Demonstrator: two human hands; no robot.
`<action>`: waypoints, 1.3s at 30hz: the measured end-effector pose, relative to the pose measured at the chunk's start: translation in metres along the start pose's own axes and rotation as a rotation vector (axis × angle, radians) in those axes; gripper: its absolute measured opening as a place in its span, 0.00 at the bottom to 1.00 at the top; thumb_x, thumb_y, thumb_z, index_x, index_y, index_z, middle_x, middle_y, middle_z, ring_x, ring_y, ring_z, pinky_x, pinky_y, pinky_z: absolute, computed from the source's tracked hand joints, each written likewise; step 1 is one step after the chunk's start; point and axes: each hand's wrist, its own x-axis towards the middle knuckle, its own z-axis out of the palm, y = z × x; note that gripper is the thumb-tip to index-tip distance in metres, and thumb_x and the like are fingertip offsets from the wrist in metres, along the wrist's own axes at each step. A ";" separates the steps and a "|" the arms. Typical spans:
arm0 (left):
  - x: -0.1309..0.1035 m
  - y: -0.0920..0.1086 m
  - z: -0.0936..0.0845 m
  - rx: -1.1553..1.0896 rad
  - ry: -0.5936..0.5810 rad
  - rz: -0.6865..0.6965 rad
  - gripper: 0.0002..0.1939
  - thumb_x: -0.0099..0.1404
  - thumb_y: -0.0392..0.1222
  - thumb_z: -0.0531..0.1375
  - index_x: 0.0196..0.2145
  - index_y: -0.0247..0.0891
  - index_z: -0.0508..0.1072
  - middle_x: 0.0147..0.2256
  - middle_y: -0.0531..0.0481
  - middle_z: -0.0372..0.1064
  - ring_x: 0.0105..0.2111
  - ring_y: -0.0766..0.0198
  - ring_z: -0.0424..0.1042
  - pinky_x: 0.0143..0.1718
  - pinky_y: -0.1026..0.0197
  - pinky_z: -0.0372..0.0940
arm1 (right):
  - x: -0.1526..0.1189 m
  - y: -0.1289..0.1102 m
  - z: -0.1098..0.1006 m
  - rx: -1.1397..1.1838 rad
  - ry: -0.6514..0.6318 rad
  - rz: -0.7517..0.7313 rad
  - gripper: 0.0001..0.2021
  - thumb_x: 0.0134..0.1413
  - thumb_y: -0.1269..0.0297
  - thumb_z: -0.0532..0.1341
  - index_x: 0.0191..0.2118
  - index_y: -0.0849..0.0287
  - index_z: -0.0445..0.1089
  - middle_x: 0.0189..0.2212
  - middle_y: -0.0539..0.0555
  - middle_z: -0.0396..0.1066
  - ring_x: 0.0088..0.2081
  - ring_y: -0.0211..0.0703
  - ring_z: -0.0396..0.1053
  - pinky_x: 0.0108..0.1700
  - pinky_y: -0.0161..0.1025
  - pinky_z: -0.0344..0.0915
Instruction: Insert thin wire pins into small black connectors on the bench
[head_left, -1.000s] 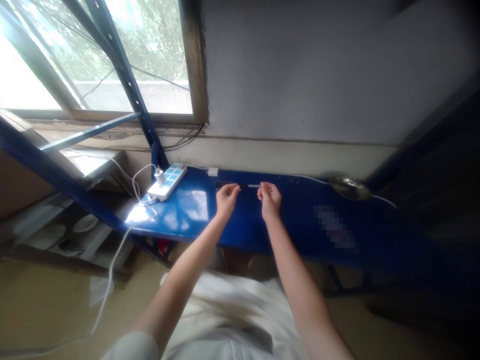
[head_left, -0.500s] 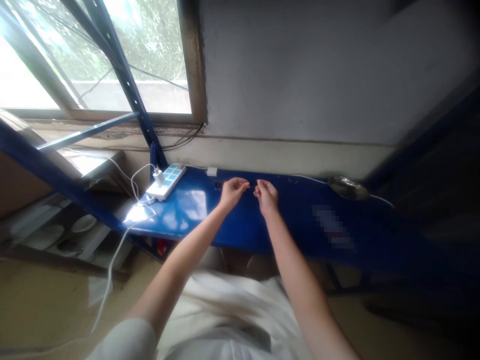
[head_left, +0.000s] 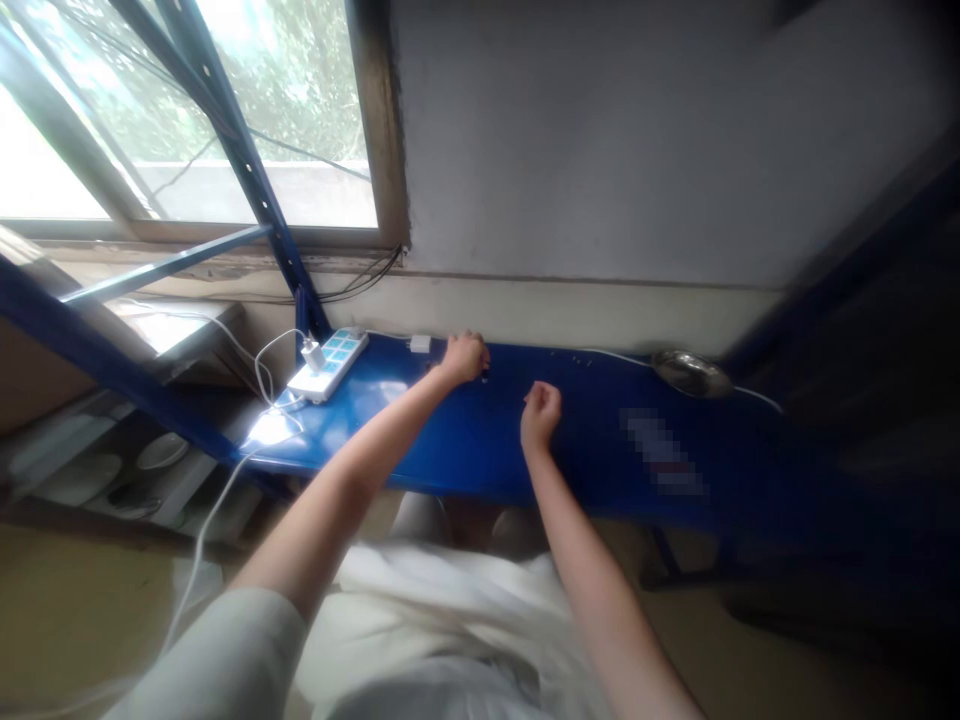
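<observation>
Power strip's on the worktop, plug stuck in it, adapter just to its right. Farther right of it: left hand, right hand, then dish. Window's behind it, higher up.

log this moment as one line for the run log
left hand: closed on small dark object | right hand: curled, contents unclear | blue table: power strip left, metal dish right

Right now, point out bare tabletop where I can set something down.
Bare blue table shows between the left arm and right hand, and between the power strip and that arm. Crowded: along the back, with a white adapter, small bits and a metal dish.
</observation>
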 end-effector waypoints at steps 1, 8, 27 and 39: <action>0.001 -0.003 0.002 0.052 -0.029 -0.003 0.04 0.49 0.29 0.62 0.24 0.35 0.75 0.36 0.42 0.69 0.44 0.50 0.63 0.47 0.50 0.52 | -0.003 0.003 -0.001 -0.028 -0.008 -0.014 0.19 0.53 0.49 0.49 0.38 0.61 0.62 0.27 0.53 0.67 0.29 0.38 0.66 0.35 0.37 0.64; 0.001 -0.019 0.018 0.209 -0.083 -0.048 0.05 0.51 0.30 0.60 0.26 0.36 0.75 0.38 0.41 0.68 0.44 0.50 0.60 0.46 0.51 0.50 | -0.013 0.019 0.000 -0.155 -0.095 -0.061 0.20 0.55 0.50 0.48 0.39 0.63 0.64 0.32 0.59 0.70 0.33 0.41 0.69 0.38 0.39 0.66; -0.001 -0.035 0.030 0.100 -0.018 -0.131 0.03 0.51 0.31 0.61 0.24 0.34 0.75 0.37 0.39 0.68 0.45 0.46 0.61 0.47 0.46 0.48 | -0.016 0.019 -0.003 -0.172 -0.119 -0.083 0.20 0.54 0.50 0.48 0.38 0.63 0.65 0.31 0.59 0.71 0.31 0.41 0.69 0.36 0.38 0.66; 0.001 -0.035 0.030 0.273 -0.134 -0.156 0.08 0.57 0.38 0.58 0.33 0.37 0.76 0.42 0.42 0.67 0.47 0.50 0.59 0.47 0.49 0.49 | -0.016 0.026 -0.002 -0.114 -0.090 -0.100 0.19 0.54 0.50 0.50 0.37 0.62 0.65 0.30 0.58 0.71 0.29 0.42 0.69 0.34 0.39 0.66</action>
